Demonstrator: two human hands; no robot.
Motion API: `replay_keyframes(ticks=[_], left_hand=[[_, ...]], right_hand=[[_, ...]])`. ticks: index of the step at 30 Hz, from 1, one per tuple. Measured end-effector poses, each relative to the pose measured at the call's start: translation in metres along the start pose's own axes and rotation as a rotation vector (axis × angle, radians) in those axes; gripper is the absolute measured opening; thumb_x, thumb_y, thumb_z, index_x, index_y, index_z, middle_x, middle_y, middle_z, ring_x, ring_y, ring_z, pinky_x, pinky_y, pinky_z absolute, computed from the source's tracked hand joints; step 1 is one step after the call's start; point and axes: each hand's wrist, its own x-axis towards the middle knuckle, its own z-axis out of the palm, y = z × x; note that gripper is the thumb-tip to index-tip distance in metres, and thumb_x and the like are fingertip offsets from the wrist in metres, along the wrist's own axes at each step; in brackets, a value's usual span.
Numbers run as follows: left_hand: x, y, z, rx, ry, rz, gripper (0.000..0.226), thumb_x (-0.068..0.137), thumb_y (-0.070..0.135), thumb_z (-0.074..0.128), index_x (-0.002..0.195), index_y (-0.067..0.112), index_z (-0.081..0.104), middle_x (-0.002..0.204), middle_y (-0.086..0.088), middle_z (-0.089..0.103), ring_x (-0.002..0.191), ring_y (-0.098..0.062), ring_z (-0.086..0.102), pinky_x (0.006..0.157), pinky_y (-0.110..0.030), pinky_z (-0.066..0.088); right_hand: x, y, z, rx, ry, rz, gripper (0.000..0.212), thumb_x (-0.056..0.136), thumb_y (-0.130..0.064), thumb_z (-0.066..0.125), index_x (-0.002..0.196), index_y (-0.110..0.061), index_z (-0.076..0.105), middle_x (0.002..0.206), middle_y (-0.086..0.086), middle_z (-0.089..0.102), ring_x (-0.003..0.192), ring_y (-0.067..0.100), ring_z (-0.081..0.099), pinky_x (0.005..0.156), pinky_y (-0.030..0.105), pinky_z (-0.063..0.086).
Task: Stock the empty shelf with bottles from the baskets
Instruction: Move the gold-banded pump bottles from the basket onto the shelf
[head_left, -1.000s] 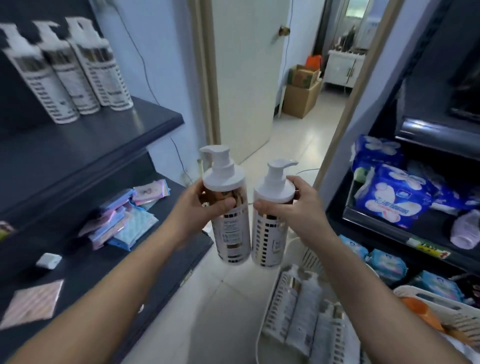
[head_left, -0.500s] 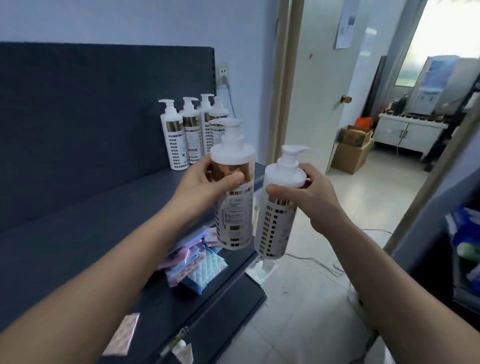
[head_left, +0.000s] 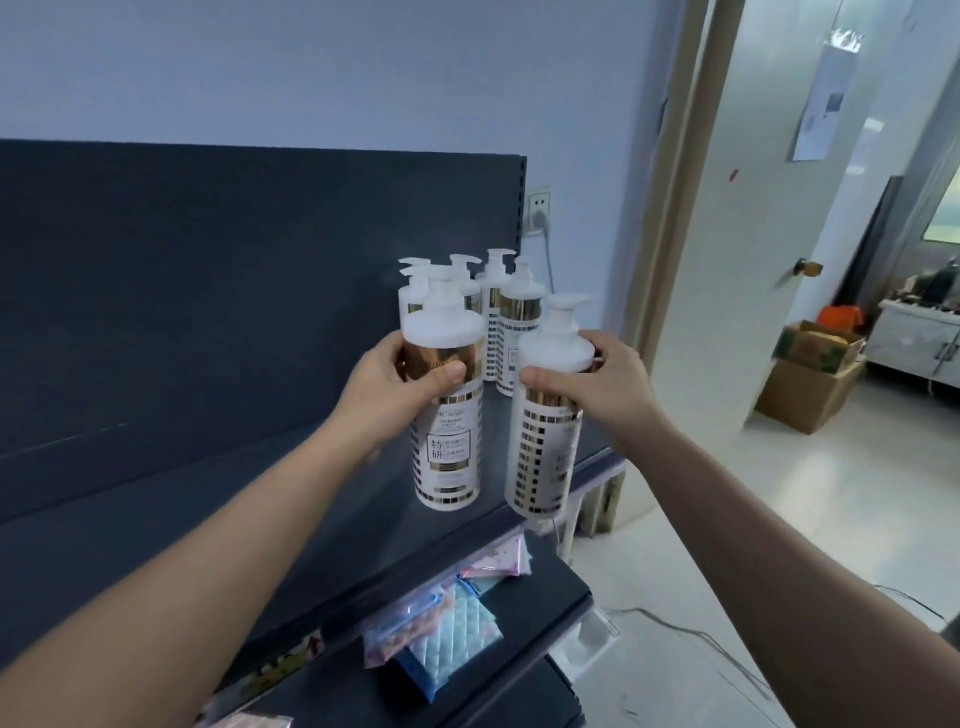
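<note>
- White plastic with a gold band: the left bottle (head_left: 448, 447), a pump type, is upright in the left hand (head_left: 387, 387). The thumb lies across the gold band and the fingers curl round the back.
- The right bottle (head_left: 544, 457), same type, leans slightly. The right hand (head_left: 605, 387) grips it just below the pump collar, thumb in front, fingers curled behind.
- The two held bottles are side by side, near each other with a narrow gap, over the right end of the dark grey shelf (head_left: 182, 525). Whether their bases touch the shelf cannot be told.
- Stocked bottles (head_left: 511, 322) stand upright in a tight cluster at the back right corner of the shelf, against the back panel (head_left: 208, 291), directly behind the held pair. At least four pump heads show.
- The lower shelf (head_left: 540, 597) carries pastel packets (head_left: 447, 636).
- A wall socket (head_left: 538, 210) sits above the cluster.
- A cardboard box (head_left: 802, 389) stands on the floor beyond the door (head_left: 727, 270).
</note>
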Motion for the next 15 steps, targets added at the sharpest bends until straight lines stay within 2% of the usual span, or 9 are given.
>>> replay_keyframes(ticks=[3, 7, 11, 15], left_hand=[[0.032, -0.015, 0.004, 0.027, 0.064, -0.013, 0.045, 0.079, 0.021, 0.077, 0.120, 0.015, 0.059, 0.110, 0.005, 0.067, 0.101, -0.007, 0.062, 0.083, -0.024, 0.049], [0.071, -0.032, 0.012, 0.057, 0.139, -0.043, 0.045, 0.079, 0.020, 0.077, 0.119, 0.017, 0.059, 0.112, 0.004, 0.067, 0.105, -0.011, 0.061, 0.087, -0.027, 0.049], [0.102, -0.045, 0.023, 0.076, 0.191, -0.068, 0.043, 0.078, 0.018, 0.078, 0.117, 0.017, 0.059, 0.109, 0.006, 0.066, 0.103, -0.010, 0.060, 0.086, -0.025, 0.049], [0.121, -0.059, 0.031, 0.071, 0.229, -0.114, 0.049, 0.077, 0.015, 0.078, 0.121, 0.017, 0.057, 0.112, 0.005, 0.064, 0.107, -0.012, 0.059, 0.092, -0.029, 0.048]], right_hand=[[0.043, 0.011, 0.005, -0.004, -0.071, -0.033, 0.056, 0.058, -0.033, 0.093, 0.103, -0.027, 0.059, 0.101, -0.009, 0.068, 0.095, 0.011, 0.067, 0.082, 0.031, 0.057], [0.095, 0.024, 0.012, -0.005, -0.172, -0.080, 0.045, 0.060, -0.031, 0.092, 0.089, -0.035, 0.058, 0.097, -0.010, 0.070, 0.094, 0.011, 0.068, 0.086, 0.038, 0.058], [0.137, 0.041, 0.021, 0.011, -0.218, -0.113, 0.046, 0.051, -0.039, 0.091, 0.087, -0.035, 0.063, 0.093, -0.009, 0.074, 0.091, 0.011, 0.071, 0.085, 0.042, 0.059], [0.166, 0.055, 0.035, -0.024, -0.257, -0.156, 0.047, 0.056, -0.035, 0.091, 0.095, -0.031, 0.064, 0.094, -0.010, 0.072, 0.091, 0.009, 0.068, 0.082, 0.037, 0.059]])
